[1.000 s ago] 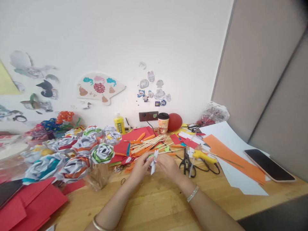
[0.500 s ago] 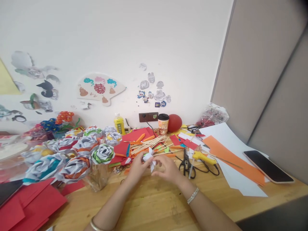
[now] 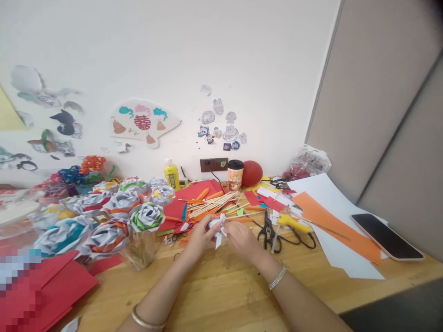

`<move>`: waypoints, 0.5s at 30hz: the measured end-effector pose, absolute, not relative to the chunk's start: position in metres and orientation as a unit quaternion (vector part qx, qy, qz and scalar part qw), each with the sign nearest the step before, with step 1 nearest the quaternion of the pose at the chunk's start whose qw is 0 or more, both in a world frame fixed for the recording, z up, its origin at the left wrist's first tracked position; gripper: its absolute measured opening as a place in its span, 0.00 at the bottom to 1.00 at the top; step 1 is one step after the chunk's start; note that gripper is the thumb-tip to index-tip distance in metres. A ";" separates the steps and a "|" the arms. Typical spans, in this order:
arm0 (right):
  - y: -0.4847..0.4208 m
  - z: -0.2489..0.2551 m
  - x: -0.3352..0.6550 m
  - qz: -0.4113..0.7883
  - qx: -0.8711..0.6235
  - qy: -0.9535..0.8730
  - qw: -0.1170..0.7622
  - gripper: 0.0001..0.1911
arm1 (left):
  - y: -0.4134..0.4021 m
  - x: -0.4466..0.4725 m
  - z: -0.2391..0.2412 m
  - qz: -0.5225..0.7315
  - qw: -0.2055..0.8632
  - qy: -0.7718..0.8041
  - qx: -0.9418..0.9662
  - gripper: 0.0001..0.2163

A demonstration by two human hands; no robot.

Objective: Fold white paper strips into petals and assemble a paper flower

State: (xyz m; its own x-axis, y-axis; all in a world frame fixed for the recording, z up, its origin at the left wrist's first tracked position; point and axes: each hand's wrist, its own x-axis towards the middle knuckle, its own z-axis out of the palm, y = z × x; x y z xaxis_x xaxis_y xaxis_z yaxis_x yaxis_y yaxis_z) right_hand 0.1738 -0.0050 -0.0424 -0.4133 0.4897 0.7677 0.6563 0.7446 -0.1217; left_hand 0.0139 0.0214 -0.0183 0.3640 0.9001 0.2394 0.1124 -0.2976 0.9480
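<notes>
Between my two hands, above the wooden table, is a small folded white paper flower (image 3: 218, 227) with pointed petals sticking out. My left hand (image 3: 200, 236) is closed around its left side, the thumb pressed on the front. On the right, my right hand (image 3: 242, 237) pinches the paper's edge with thumb and fingers together. Just behind the hands lie thin wooden sticks (image 3: 211, 206) on red paper. Black scissors (image 3: 267, 234) rest right of my right hand, beside a yellow glue gun (image 3: 293, 224) with a clear glue stick.
Finished paper roses (image 3: 147, 216) crowd the left side in clear cups. Red paper sheets (image 3: 65, 290) lie front left. A lidded cup (image 3: 235, 176), a yellow bottle (image 3: 171, 175) and a red balloon (image 3: 252, 174) stand by the wall. A phone (image 3: 386, 236) and orange paper (image 3: 335, 226) lie right.
My right hand's fingers have gone from spread beside the paper flower to closed on its edge. The flower has turned slightly in my left hand.
</notes>
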 end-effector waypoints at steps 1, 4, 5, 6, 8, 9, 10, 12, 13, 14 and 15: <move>-0.005 -0.042 0.174 -0.102 -0.342 -0.839 0.411 0.11 | 0.021 0.014 -0.019 0.427 0.460 0.372 0.684 0.15; -0.007 -0.040 0.174 -0.088 -0.339 -0.838 0.419 0.11 | 0.021 0.014 -0.019 0.417 0.459 0.380 0.686 0.16; -0.008 -0.039 0.174 -0.070 -0.343 -0.829 0.437 0.10 | 0.020 0.014 -0.018 0.413 0.455 0.378 0.692 0.16; -0.008 -0.037 0.174 -0.046 -0.353 -0.814 0.459 0.09 | 0.020 0.013 -0.017 0.412 0.445 0.369 0.704 0.17; -0.009 -0.034 0.173 0.019 -0.385 -0.772 0.506 0.06 | 0.019 0.011 -0.016 0.423 0.403 0.336 0.739 0.19; -0.010 -0.032 0.172 0.058 -0.403 -0.747 0.526 0.05 | 0.019 0.010 -0.015 0.427 0.376 0.319 0.758 0.20; -0.010 -0.030 0.172 0.096 -0.416 -0.722 0.544 0.04 | 0.019 0.010 -0.015 0.426 0.353 0.307 0.774 0.22; -0.010 -0.027 0.171 0.166 -0.426 -0.679 0.575 0.03 | 0.021 0.009 -0.016 0.420 0.337 0.304 0.786 0.21; -0.010 -0.026 0.171 0.194 -0.423 -0.662 0.587 0.05 | 0.022 0.010 -0.017 0.421 0.340 0.310 0.782 0.20; -0.011 -0.026 0.170 0.213 -0.419 -0.651 0.595 0.07 | 0.024 0.010 -0.018 0.427 0.346 0.319 0.772 0.19; -0.011 -0.025 0.170 0.218 -0.415 -0.649 0.599 0.10 | 0.025 0.011 -0.019 0.438 0.354 0.331 0.757 0.18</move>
